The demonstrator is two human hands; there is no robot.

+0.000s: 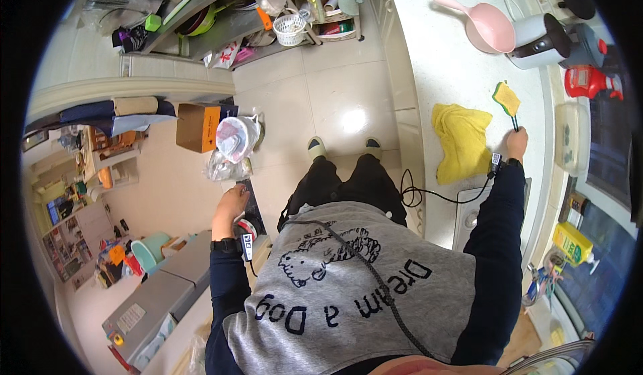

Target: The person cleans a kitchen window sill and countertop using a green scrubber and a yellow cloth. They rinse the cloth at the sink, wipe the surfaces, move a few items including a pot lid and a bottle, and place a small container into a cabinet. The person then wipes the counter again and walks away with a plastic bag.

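Observation:
Over the white countertop, my right hand (516, 144) grips two thin dark rods (515, 123). A yellow sponge with a green scouring side (507, 99) is at their far end. Whether the sponge touches the counter I cannot tell. Left of this hand lies a crumpled yellow cloth (459, 141). My left hand (232, 206) hangs at my left side with its fingers curled and partly hidden; nothing shows in it. It is nearest to a clear plastic bag (228, 168) and a white bucket-like container (236, 137), apart from both in this view.
A pink ladle (490, 28), an electric kettle (540, 40) and a red spray bottle (590, 82) stand along the counter's far right. A black cable (442, 194) loops from my right wrist past the counter edge. An open cardboard box (196, 127) sits on the floor.

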